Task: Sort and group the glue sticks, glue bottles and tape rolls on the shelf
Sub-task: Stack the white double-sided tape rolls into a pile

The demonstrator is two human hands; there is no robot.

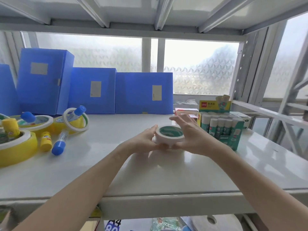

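Two-handed grip cupping a white tape roll with a green core [170,135] at mid-shelf.

Left hand [146,140] and right hand [188,135] curled round opposite sides of the roll, fingertips meeting under its near edge, roll lying flat and seemingly on or just above the pale glossy shelf [150,172]; likely held from both flanks to slide or seat it squarely on open ground, starting a tape group apart from the clutter. Just right, a green carton of white-capped glue sticks [223,129], already grouped. Well left, an unsorted heap: wide yellow tape rolls [16,147], small yellow glue bottles [45,141], blue-capped clear glue tubes [60,141], some lodged inside rolls. Farther back, blue plastic file boxes [143,92] against the frosted window.
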